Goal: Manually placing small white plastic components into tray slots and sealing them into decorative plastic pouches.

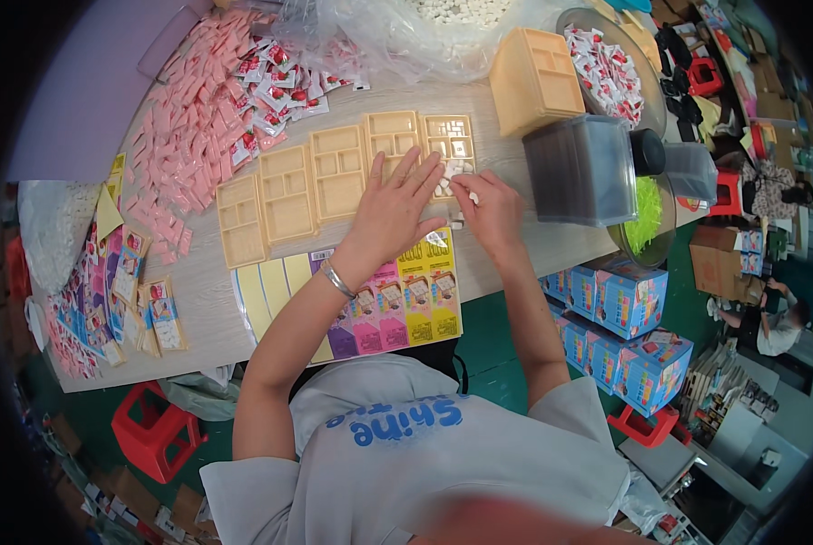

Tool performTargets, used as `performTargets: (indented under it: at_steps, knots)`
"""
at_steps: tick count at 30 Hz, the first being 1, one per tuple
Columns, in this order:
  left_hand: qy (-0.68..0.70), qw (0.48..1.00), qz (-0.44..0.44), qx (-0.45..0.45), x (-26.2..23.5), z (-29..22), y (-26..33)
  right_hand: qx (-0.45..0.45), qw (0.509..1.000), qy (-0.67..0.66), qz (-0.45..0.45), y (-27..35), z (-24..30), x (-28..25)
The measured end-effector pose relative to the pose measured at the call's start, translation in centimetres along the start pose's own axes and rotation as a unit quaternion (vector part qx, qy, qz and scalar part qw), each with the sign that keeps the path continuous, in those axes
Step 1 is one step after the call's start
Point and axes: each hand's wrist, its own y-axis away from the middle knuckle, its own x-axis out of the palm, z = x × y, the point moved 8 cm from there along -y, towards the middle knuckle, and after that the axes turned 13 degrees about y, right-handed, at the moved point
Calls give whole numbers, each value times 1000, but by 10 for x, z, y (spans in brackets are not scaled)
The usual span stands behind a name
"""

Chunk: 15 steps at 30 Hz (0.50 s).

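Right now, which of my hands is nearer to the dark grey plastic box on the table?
Right. Your right hand sits just left of the dark grey plastic box, fingers on small white pieces. Your left hand lies flat farther left, over the beige compartment trays.

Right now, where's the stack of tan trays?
The stack of tan trays stands at the table's far side, right of centre, between the clear plastic bag and the dark plastic box.

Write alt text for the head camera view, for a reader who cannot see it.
A person's left hand lies flat on a row of beige compartment trays while the right hand pinches small white pieces over the rightmost tray. Pink sachets are heaped at the table's far left; colourful flat cartons lie near its front edge.
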Motion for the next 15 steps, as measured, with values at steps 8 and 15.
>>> performTargets:
  at_steps: [8, 15]
  knots:
    - [28, 999, -26, 22, -6, -8, -16, 18, 997, -73, 15, 22, -10, -31]
    - [3, 998, 40, 46, 11, -7, -18, -33, 999, 40, 1, 48, 7, -8]
